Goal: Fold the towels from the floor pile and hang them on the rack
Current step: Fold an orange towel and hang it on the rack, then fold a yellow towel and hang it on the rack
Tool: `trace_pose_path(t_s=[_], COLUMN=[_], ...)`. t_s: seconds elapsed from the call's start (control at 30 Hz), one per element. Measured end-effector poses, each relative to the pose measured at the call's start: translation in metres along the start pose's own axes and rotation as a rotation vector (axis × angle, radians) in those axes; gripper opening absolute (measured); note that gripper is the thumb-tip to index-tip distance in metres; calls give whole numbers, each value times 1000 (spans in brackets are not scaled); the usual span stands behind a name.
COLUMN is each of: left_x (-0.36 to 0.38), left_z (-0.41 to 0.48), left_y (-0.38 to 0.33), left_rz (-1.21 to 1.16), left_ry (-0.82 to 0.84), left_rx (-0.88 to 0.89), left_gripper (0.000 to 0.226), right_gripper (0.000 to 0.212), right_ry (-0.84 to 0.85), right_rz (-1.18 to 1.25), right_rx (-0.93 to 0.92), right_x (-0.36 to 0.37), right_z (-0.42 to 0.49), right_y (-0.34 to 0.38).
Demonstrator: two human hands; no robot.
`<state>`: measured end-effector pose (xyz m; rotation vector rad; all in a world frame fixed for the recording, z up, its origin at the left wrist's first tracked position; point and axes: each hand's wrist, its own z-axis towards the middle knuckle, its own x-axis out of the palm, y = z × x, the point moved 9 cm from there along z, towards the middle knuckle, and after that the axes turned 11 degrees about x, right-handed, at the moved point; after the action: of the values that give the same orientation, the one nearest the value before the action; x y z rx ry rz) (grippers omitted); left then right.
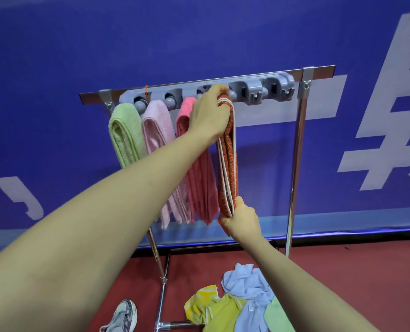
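Note:
A folded orange towel with white edging (228, 159) hangs from the grey clip holder (259, 88) on the metal rack (299, 144). My left hand (210, 113) grips the towel's top fold at the holder. My right hand (243, 220) pinches its bottom end. To the left hang a green towel (125, 135), a pale pink towel (157, 130) and a darker pink towel (200, 178). The floor pile (237, 305) of yellow, light blue and green towels lies below, at the rack's foot.
A blue banner wall (199, 39) stands right behind the rack. The two right-hand slots of the holder are free. A grey sneaker (123, 317) rests on the red floor by the rack's base bar (175, 324).

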<state>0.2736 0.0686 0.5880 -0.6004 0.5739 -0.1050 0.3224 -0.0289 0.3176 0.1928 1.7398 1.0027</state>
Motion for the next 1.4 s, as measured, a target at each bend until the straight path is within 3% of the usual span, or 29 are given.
trace_pose_path(t_s=[0.07, 0.13, 0.23, 0.33, 0.47, 0.63, 0.73, 0.8, 0.9, 1.03, 1.23, 1.4], left_x=[3, 16, 67, 117, 156, 179, 180, 180, 188, 214, 261, 284], left_z=[-17, -52, -133, -228, -354, -507, -579, -610, -636, -648, -648, -657], left_y=[14, 31, 70, 138, 233, 322, 375, 403, 431, 462, 501, 504], left_rz=[-87, -155, -197, -173, -112, -118, -74, -28, 28, 63, 91, 86], left_ry=[-57, -56, 152, 371, 656, 935, 982, 1006, 1083, 1091, 973, 973], left_rx=[-101, -189, -305, -501, -692, -839, -960, -1011, -1021, -1011, -1029, -998], left_gripper=[61, 64, 45, 44, 40, 26, 21, 25, 21, 34, 47, 21], right_gripper=[42, 45, 47, 31, 17, 28, 23, 17, 25, 36, 55, 64], right_ry=[11, 20, 12, 12, 227, 560, 710, 739, 766, 821, 809, 770], right_rz=[8, 14, -9, -78, -227, -449, -577, -649, -726, -653, -576, -565], right_rx=[6, 21, 23, -27, 2, 148, 182, 189, 168, 171, 164, 143], right_x=[4, 11, 26, 49, 121, 225, 285, 314, 352, 401, 445, 455], right_z=[-1, -3, -10, -17, -25, -49, -61, -64, -61, -51, -35, -37], right_y=[-3, -9, -19, -34, -99, -227, -289, -312, -325, -333, -339, -354])
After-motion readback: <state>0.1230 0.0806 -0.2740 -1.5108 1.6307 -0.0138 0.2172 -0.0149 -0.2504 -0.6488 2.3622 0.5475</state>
